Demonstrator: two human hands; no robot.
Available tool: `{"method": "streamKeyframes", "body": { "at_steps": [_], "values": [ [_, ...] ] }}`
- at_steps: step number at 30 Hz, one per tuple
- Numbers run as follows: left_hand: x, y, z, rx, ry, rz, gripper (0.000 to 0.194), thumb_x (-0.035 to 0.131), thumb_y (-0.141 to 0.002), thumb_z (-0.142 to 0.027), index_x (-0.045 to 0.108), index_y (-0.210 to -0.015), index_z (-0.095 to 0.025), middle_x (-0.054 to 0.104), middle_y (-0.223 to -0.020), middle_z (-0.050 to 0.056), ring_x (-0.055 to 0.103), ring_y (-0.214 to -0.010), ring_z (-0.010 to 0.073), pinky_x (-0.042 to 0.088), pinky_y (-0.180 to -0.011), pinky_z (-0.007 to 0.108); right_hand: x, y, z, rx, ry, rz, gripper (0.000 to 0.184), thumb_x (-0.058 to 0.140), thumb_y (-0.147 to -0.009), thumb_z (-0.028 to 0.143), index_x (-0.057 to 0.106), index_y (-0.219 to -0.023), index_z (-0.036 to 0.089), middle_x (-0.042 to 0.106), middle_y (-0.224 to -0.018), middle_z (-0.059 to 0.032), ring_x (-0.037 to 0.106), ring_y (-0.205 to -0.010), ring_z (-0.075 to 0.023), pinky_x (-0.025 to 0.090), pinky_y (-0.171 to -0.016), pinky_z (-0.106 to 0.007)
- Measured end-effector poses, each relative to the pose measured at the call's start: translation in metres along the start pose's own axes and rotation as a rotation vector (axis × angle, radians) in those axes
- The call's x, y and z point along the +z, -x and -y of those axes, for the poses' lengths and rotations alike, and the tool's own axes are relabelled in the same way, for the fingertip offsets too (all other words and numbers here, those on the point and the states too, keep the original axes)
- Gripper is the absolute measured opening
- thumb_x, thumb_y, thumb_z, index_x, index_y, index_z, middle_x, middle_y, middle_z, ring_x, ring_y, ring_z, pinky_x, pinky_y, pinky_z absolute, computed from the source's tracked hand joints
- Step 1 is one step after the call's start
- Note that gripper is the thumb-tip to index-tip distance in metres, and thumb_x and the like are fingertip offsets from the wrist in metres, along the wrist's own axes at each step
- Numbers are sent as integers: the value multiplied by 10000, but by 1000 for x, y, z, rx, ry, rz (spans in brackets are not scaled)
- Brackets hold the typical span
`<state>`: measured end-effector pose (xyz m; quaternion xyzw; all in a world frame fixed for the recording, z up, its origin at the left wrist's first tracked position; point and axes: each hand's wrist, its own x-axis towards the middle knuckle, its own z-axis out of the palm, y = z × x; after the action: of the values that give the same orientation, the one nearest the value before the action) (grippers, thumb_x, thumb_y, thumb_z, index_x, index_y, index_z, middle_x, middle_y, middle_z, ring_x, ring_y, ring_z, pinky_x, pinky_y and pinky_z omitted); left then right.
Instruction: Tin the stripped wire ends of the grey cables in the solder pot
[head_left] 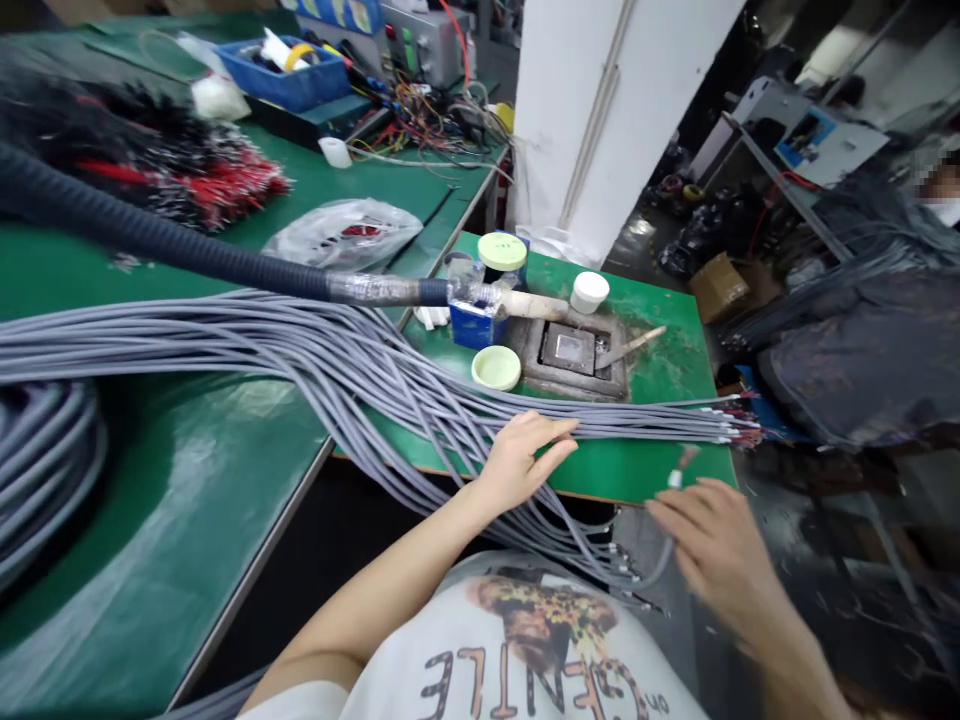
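A long bundle of grey cables (337, 345) runs from the left across the green tables. At the right table edge lie their stripped ends (739, 425), with thin coloured wires showing. My left hand (519, 462) rests on the bundle, thumb and forefinger stretched out and apart. Between the fingers of my right hand (716, 540) is a single grey cable (664, 560), gripped near its white-banded end, which points up. The wire tip is blurred. More cable ends (619, 560) hang below the table's front edge, near my shirt.
A small square metal pot (570, 348) is set in the table, with a wooden-handled scraper (637, 345) across it. A ribbed hose (262, 265) reaches over the bundle to the pot. Near it stand a pale green lid (496, 368), a white tub (589, 292) and a blue box (478, 328).
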<state>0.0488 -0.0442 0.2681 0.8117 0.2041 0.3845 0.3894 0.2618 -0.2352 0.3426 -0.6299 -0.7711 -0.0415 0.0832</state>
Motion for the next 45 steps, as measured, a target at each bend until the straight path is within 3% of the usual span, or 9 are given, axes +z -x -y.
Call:
{"method": "streamKeyframes", "body": {
  "at_steps": [6, 16, 18, 21, 25, 27, 34, 40, 45],
  "values": [
    [27, -14, 12, 80, -410, 235, 243, 504, -908, -288, 637, -1084, -187, 665, -984, 84, 523, -913, 218, 355, -762, 360, 1, 115, -48, 490, 75, 316, 354, 500, -809, 210, 672, -1118, 192, 715, -1043, -94, 665, -911, -273, 532, -790, -426],
    [55, -38, 6, 117, -659, 290, 115, 525, -887, -246, 576, -865, -144, 572, -886, 97, 483, -887, 244, 316, -730, 370, 79, 6, 25, 497, -1223, 364, 350, 508, -888, 361, 619, -1155, 163, 727, -925, -86, 675, -699, -157, 560, -631, -286],
    [49, -36, 0, 139, -615, 273, 137, 483, -911, -249, 565, -882, -144, 584, -884, 91, 485, -872, 233, 318, -733, 367, 90, -9, 26, 578, -1487, 244, 421, 509, -884, 393, 550, -1224, 149, 716, -934, -109, 659, -645, -148, 541, -546, -270],
    [37, -25, -9, 165, -498, 226, 174, 423, -940, -255, 556, -928, -144, 611, -902, 74, 493, -847, 205, 324, -741, 353, 86, -26, 12, 702, -1667, -219, 456, 505, -879, 420, 494, -1265, 178, 701, -975, -125, 627, -585, -135, 500, -482, -256],
    [26, -5, -14, 183, -357, 289, 209, 396, -950, -250, 576, -994, -154, 630, -931, 73, 513, -861, 186, 340, -757, 337, 53, -38, -11, 804, -1495, -862, 364, 483, -894, 421, 529, -1202, 233, 693, -862, -45, 548, -494, -96, 447, -468, -232],
    [24, 2, -14, 146, -263, 323, 216, 426, -940, -267, 596, -1022, -162, 639, -940, 78, 525, -881, 189, 352, -772, 336, 37, -39, -13, 794, -1296, -959, 366, 472, -902, 412, 525, -1214, 227, 661, -723, -4, 493, -437, -90, 405, -437, -217],
    [10, 3, -27, -217, 486, 80, 309, 605, -847, -340, 651, -1084, -148, 663, -860, 66, 572, -844, 171, 428, -832, 314, 26, -45, 27, 399, -867, 66, 334, 418, -943, 304, 554, -1221, 180, 525, -541, 44, 472, -480, -99, 370, -508, -218],
    [5, 2, -30, -514, 878, -43, 275, 719, -732, -374, 723, -849, -126, 674, -807, 51, 591, -704, 136, 459, -720, 259, 24, -59, 45, 248, -758, 234, 327, 378, -958, 294, 547, -1215, 185, 512, -586, 33, 471, -522, -108, 344, -538, -223],
    [6, 5, -31, -564, 969, -8, 277, 731, -715, -384, 718, -767, -112, 645, -688, 33, 567, -617, 110, 458, -639, 233, 21, -68, 43, 217, -852, 246, 269, 427, -941, 328, 639, -990, 171, 553, -580, 15, 515, -552, -107, 370, -577, -219]
  ]
}}
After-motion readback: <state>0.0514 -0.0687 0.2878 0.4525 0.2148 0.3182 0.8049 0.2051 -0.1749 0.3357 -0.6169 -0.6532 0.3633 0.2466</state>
